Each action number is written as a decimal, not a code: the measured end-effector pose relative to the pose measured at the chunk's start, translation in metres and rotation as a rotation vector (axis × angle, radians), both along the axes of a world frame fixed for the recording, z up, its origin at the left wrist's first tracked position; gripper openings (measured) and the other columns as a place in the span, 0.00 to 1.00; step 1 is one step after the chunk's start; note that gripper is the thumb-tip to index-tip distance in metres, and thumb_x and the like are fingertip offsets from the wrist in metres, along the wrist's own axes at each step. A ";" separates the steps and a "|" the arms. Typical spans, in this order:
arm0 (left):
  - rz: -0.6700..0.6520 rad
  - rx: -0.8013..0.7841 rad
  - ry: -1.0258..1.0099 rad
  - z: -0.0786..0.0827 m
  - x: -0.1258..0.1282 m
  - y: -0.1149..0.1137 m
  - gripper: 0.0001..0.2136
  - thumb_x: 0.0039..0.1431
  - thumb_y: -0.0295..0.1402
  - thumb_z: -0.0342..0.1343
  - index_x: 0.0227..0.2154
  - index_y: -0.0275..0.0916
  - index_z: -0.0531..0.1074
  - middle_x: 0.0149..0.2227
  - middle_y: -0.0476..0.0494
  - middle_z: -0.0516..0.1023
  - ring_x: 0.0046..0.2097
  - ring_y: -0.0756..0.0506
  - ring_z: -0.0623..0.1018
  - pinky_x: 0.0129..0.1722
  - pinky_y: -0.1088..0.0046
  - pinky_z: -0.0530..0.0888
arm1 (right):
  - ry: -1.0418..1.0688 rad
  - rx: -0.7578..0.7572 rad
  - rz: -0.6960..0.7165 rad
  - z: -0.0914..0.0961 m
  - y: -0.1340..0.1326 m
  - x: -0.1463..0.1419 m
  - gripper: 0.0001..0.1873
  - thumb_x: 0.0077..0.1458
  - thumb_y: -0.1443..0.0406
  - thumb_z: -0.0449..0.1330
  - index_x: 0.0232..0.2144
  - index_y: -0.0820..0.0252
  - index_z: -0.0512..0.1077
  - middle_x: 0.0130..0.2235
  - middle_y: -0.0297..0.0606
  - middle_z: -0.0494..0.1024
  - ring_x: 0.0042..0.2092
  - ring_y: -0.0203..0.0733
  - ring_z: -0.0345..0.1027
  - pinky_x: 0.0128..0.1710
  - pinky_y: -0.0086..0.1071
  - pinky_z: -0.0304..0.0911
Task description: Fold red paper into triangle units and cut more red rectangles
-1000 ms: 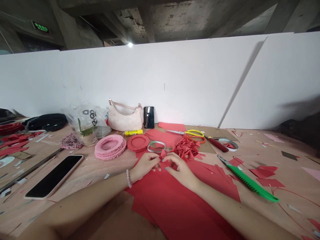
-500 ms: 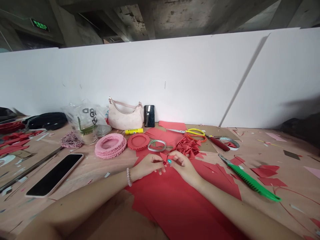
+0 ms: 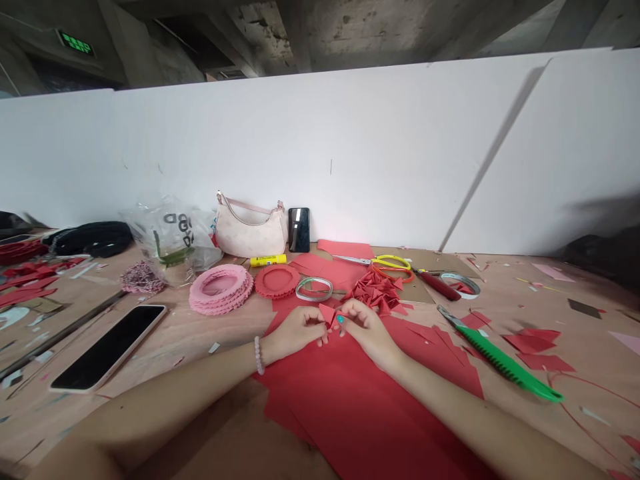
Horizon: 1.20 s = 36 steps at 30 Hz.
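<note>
Between my two hands is a small folded piece of red paper (image 3: pixel 327 315). My left hand (image 3: pixel 300 331), with a beaded bracelet at the wrist, pinches its left side. My right hand (image 3: pixel 367 332) grips its right side, the thumb with a teal nail pressed on it. Both hands hover over large sheets of red paper (image 3: pixel 370 400). Just behind them lie a pile of folded red paper pieces (image 3: pixel 376 291) and a roll of tape (image 3: pixel 314 289). The fingertips partly hide the folds.
Left stand pink scalloped paper rings (image 3: pixel 221 291), red scalloped paper discs (image 3: pixel 277 282) and a phone (image 3: pixel 109 348). Behind are a glue stick (image 3: pixel 268 260), a handbag (image 3: pixel 250 227) and scissors (image 3: pixel 390 262). Right lies a green-handled cutter (image 3: pixel 505 360) near red scraps (image 3: pixel 533 341).
The small red paper has turned slightly between my fingers, showing a broader face. Both hands stay in nearly the same place, and the view has shifted a little.
</note>
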<state>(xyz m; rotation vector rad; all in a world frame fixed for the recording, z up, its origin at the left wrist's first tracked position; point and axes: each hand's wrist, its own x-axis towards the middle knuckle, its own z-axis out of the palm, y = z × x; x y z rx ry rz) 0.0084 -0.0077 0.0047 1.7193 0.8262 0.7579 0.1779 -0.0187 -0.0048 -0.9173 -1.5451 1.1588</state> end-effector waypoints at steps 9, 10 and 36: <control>-0.094 -0.081 0.011 0.001 0.000 0.002 0.08 0.51 0.27 0.47 0.26 0.33 0.71 0.22 0.49 0.71 0.24 0.52 0.70 0.27 0.77 0.67 | 0.038 -0.026 0.045 0.004 -0.002 -0.001 0.07 0.48 0.65 0.56 0.23 0.57 0.60 0.23 0.28 0.68 0.26 0.35 0.64 0.28 0.31 0.60; -0.098 -0.094 0.017 0.001 0.000 0.002 0.09 0.51 0.27 0.46 0.25 0.33 0.71 0.21 0.49 0.71 0.23 0.53 0.70 0.26 0.77 0.67 | 0.039 -0.028 0.047 0.004 -0.002 -0.001 0.07 0.48 0.65 0.56 0.23 0.57 0.60 0.23 0.28 0.67 0.26 0.35 0.64 0.28 0.31 0.60; -0.152 -0.108 0.062 -0.006 -0.002 0.005 0.08 0.51 0.30 0.47 0.22 0.33 0.68 0.19 0.50 0.68 0.22 0.53 0.69 0.23 0.78 0.65 | -0.011 -0.050 0.183 -0.004 -0.002 -0.001 0.08 0.55 0.60 0.54 0.33 0.56 0.61 0.25 0.30 0.71 0.30 0.38 0.68 0.32 0.32 0.60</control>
